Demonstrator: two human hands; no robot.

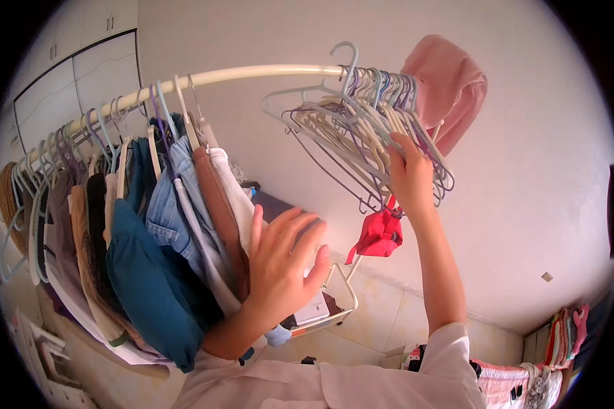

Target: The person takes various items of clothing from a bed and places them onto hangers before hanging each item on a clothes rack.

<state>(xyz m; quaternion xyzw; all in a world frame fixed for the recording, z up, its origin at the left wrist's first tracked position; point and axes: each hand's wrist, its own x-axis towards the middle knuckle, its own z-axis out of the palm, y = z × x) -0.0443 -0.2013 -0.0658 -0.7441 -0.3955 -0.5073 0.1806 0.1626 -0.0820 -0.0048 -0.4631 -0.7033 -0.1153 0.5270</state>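
Note:
My right hand [413, 179] grips the lower corner of a pale grey-green plastic clothes hanger [311, 90]. This hanger's hook rises above the rail [245, 71]; whether it touches the rail I cannot tell. Behind it a dense bunch of bare hangers [373, 122], white, purple and bluish, hangs at the rail's right end. With fingers spread and holding nothing, my left hand [284, 271] is in front of the hanging clothes. Nearest to it are a white garment [230, 189] and a brown garment [212, 194]. Denim clothing [171, 214] and a teal garment [143, 266] hang further left.
A pink cloth [445, 82] drapes over the rail's right end. Below the bare hangers is a red fabric item [381, 232]. The rack's lower frame [355, 296] stands on the tiled floor, holding a white box [312, 309]. White cabinets [77, 87] are at the left.

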